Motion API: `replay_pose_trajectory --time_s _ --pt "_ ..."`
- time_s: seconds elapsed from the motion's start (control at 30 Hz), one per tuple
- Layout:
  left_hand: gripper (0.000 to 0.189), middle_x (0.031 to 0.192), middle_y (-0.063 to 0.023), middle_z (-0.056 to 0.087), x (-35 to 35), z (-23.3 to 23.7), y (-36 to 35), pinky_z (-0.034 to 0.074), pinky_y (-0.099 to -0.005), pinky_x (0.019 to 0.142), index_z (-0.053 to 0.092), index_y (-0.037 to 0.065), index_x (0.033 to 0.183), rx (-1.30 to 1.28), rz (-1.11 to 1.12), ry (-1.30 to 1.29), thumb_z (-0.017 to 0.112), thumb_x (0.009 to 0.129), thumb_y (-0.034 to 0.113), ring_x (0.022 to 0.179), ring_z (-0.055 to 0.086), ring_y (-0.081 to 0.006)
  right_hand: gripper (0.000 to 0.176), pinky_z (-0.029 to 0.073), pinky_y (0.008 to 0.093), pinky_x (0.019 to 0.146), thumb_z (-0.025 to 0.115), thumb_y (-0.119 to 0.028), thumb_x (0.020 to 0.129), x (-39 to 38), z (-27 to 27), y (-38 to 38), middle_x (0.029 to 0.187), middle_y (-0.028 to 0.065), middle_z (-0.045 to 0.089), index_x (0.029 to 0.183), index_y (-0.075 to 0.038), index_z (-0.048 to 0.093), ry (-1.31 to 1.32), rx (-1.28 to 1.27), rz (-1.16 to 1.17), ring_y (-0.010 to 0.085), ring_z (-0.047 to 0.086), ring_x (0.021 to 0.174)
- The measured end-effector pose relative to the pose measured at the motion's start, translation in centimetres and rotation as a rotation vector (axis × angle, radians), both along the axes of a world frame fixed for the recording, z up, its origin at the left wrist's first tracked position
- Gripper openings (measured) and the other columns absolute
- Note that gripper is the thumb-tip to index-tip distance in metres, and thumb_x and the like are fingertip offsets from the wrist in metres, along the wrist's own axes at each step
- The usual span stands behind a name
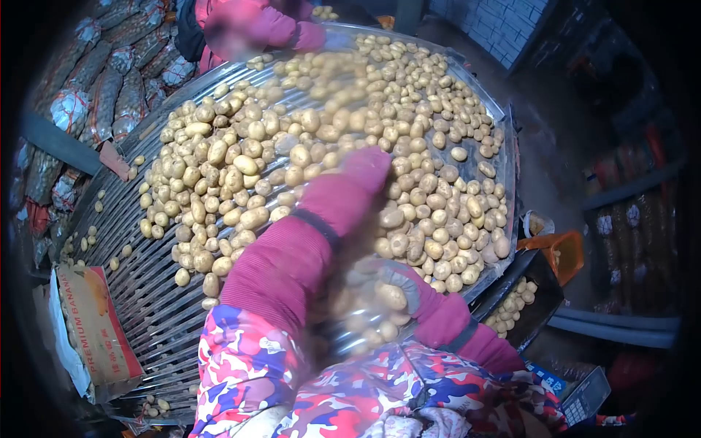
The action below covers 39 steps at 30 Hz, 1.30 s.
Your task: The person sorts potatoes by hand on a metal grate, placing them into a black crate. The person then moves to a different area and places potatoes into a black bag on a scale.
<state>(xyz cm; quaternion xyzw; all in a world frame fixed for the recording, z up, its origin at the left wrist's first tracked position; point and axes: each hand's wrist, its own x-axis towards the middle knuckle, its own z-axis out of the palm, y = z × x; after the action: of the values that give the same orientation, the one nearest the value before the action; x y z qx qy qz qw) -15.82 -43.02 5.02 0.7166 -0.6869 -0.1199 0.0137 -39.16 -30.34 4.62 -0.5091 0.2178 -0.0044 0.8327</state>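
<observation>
Many potatoes point(438, 212) cover a slatted metal sorting table point(150, 285). My left arm, in a magenta sleeve, reaches across to the middle of the pile. My left hand point(371, 166) is at the sleeve's end among the potatoes, its fingers smeared and hidden. Closer to my body, my right hand point(406, 280), in a grey glove, curls around a potato point(391, 296) at the table's near side. More potatoes lie blurred beneath it. A hazy smear covers part of the middle of the view.
At the far edge, another person in a pink sleeve point(281, 28) reaches onto the table. Filled net sacks point(109, 95) are stacked at left. A banana carton point(95, 328) stands at near left. At right are an orange container point(562, 252), a dark crate of potatoes point(544, 303) and a keypad device point(586, 396).
</observation>
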Motion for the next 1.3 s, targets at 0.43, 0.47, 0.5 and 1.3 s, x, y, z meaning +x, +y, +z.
replay_pose_trajectory --time_s 0.43,0.47,0.5,1.3 --pt "0.04 0.104 -0.0196 0.065 0.3 5.3 6.6 0.052 -0.045 0.086 0.067 0.004 0.109 -0.169 0.239 0.474 0.074 0.084 0.035 0.098 0.066 -0.035 0.049 0.043 0.0425 0.112 0.044 -0.033 0.107 0.3 -1.4 0.3 0.146 0.0185 0.052 0.143 0.0 0.045 -0.225 -0.082 -0.129 0.0287 0.053 0.132" --pt "0.042 0.103 -0.0197 0.065 0.1 6.2 7.9 0.052 -0.0446 0.086 0.066 0.004 0.108 -0.175 0.261 0.56 0.075 0.084 0.037 0.097 0.066 -0.0346 0.049 0.043 0.0421 0.112 0.044 -0.032 0.107 0.3 -1.9 0.1 0.145 0.0179 0.053 0.144 0.0 0.045 -0.246 -0.095 -0.111 0.0282 0.053 0.131" --pt "0.044 0.102 -0.0199 0.065 -0.1 7.2 9.2 0.052 -0.0441 0.086 0.066 0.004 0.107 -0.183 0.284 0.646 0.076 0.084 0.039 0.097 0.066 -0.0342 0.049 0.044 0.0417 0.111 0.044 -0.032 0.107 0.3 -1.9 0.0 0.144 0.0174 0.053 0.144 0.0 0.045 -0.255 -0.091 -0.099 0.0278 0.054 0.13" --pt "0.022 0.103 -0.0148 0.06 12.5 3.1 8.3 0.049 -0.0461 0.086 0.068 0.012 0.099 -0.301 0.2 -0.037 0.069 0.078 0.015 0.102 0.059 -0.0365 0.04 0.052 0.0299 0.081 0.061 -0.017 0.095 2.3 5.8 -0.4 0.11 0.004 0.062 0.132 -0.002 0.06 -0.077 0.04 -0.114 0.0127 0.059 0.094"
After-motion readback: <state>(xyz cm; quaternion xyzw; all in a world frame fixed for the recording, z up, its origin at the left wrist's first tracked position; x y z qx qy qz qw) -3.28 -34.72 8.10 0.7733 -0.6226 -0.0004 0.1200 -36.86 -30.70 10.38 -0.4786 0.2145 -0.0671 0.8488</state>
